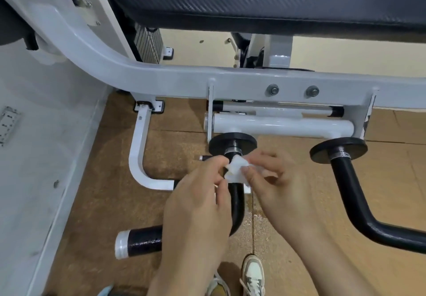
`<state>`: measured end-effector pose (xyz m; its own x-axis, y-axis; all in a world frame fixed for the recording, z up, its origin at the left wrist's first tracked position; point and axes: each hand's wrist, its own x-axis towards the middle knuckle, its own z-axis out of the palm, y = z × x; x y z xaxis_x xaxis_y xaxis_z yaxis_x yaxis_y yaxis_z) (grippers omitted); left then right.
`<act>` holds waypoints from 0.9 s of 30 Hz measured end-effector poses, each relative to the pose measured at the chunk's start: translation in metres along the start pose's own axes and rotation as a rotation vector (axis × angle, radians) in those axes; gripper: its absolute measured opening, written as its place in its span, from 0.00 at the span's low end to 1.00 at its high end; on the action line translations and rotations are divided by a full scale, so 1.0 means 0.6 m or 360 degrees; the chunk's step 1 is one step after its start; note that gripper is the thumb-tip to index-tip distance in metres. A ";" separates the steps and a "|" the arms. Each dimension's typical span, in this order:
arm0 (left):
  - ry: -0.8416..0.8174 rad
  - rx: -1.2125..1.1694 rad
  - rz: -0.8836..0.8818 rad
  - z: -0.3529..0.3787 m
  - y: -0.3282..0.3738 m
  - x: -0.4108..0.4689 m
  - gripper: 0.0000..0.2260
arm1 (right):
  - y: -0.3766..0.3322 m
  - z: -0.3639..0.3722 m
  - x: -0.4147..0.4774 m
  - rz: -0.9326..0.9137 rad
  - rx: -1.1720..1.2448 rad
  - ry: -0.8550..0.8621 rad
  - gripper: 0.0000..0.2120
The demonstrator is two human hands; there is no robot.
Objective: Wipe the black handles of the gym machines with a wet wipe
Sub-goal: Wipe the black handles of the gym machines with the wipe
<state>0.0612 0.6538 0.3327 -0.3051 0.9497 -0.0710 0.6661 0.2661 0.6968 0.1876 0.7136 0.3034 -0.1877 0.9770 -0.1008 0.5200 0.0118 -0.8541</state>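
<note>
A crumpled white wet wipe (236, 171) sits against the upper part of the left black handle (237, 203), just below its round black collar. My left hand (198, 205) pinches the wipe from the left and my right hand (274, 185) pinches it from the right. The handle bends down and to the left, ending in a white cap (122, 245); my left hand covers its middle. A second black handle (355, 194) hangs to the right, untouched.
A white machine frame (161, 76) runs across above the handles, with a black padded seat (265, 3) over it. A white footrest bar (140, 157) stands to the left. The floor is brown, and my shoe (253, 275) shows at the bottom.
</note>
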 end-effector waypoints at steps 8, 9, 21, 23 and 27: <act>-0.0118 0.0331 0.0082 0.034 0.005 -0.021 0.16 | 0.025 0.044 0.027 -0.0443 -0.0440 0.0356 0.10; -0.0105 0.0319 0.0064 0.033 0.008 -0.020 0.17 | 0.028 0.042 0.025 -0.0402 -0.0407 0.0319 0.10; -0.0114 0.0127 -0.0291 0.026 0.018 0.033 0.19 | 0.015 0.056 0.035 -0.0522 -0.0444 0.0214 0.07; -0.0114 0.0152 -0.0266 0.025 0.026 0.038 0.13 | 0.028 0.038 0.012 -0.0483 -0.0262 0.0188 0.09; -0.0065 0.0449 -0.0188 0.044 0.034 0.048 0.17 | 0.050 0.029 0.013 -0.0404 -0.0190 0.0265 0.07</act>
<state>0.0840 0.6907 0.3258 -0.3677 0.9138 -0.1725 0.7921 0.4049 0.4567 0.1870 0.7181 0.2683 -0.1899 0.9610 0.2010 0.5700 0.2746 -0.7744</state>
